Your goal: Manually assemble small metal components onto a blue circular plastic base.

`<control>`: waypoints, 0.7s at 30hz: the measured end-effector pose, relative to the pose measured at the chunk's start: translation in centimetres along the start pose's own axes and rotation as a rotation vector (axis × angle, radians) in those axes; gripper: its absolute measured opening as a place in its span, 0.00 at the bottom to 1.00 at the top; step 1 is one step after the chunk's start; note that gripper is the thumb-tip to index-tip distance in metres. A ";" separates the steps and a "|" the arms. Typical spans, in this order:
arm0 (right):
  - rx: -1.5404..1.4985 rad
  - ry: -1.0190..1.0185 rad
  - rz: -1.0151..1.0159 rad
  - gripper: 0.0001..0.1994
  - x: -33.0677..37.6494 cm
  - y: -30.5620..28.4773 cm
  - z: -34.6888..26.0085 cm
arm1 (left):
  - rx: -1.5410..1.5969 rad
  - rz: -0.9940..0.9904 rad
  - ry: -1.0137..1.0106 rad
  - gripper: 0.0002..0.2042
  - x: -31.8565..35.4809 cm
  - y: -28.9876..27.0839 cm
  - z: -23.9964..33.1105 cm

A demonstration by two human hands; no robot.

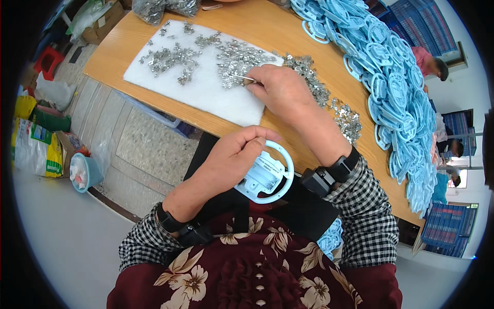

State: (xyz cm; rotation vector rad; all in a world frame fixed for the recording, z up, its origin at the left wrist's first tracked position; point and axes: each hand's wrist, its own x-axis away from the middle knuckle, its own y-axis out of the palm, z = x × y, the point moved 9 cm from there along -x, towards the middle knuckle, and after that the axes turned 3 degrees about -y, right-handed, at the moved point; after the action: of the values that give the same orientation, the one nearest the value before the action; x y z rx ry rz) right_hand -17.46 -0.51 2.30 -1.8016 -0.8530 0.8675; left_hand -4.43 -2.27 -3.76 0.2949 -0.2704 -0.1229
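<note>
A light blue plastic piece, a ring around a molded center (289, 177), is pinched between the thumb and fingers of my left hand (224, 159), held above my lap. My right hand (285, 90) reaches over the table with its fingers closed on slim metal tweezers (242, 78). The tweezers' tip points left, at small silver metal pieces (231, 59) scattered in clusters over a white padded sheet (206, 103). Whether the tip grips a piece is too small to tell. More loose metal pieces (347, 123) lie beside my right forearm.
A long heap of similar blue plastic pieces (396, 87) covers the right side of the wooden table (110, 59). Bags of metal pieces (149, 10) sit at its far left. A blue bin (92, 172) stands on the floor, left. Stacked blue crates (447, 226) and other people are at right.
</note>
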 end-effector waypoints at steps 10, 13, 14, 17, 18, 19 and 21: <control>-0.653 0.243 0.061 0.07 6.7 -3.8 -0.4 | 0.245 0.142 -0.072 0.17 -1.4 -2.1 -0.7; -0.530 0.019 0.180 0.08 8.4 -6.0 -2.1 | 0.379 0.074 -0.070 0.14 -1.2 -0.4 0.2; -0.466 -0.029 0.218 0.09 9.2 -6.4 -1.9 | 0.333 0.067 -0.110 0.15 -1.6 0.0 -0.6; -0.642 -0.055 0.252 0.08 10.5 -6.6 -1.8 | 0.279 0.086 -0.067 0.15 -1.4 1.1 0.1; -0.709 0.021 0.232 0.08 11.3 -6.7 -1.5 | 0.262 0.030 -0.074 0.15 -1.5 1.7 -0.1; -0.760 0.110 0.264 0.08 12.5 -7.1 -0.9 | 0.172 0.047 -0.070 0.12 -1.7 1.6 -0.2; -0.821 0.187 0.304 0.08 13.9 -8.0 -1.2 | 0.072 0.071 -0.058 0.10 -1.1 2.1 0.2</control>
State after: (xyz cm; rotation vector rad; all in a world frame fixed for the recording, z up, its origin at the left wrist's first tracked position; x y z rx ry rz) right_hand -10.83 13.29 7.38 -2.7339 -0.8933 0.5377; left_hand -5.37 -0.18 -3.20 0.3533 -0.3426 -0.0513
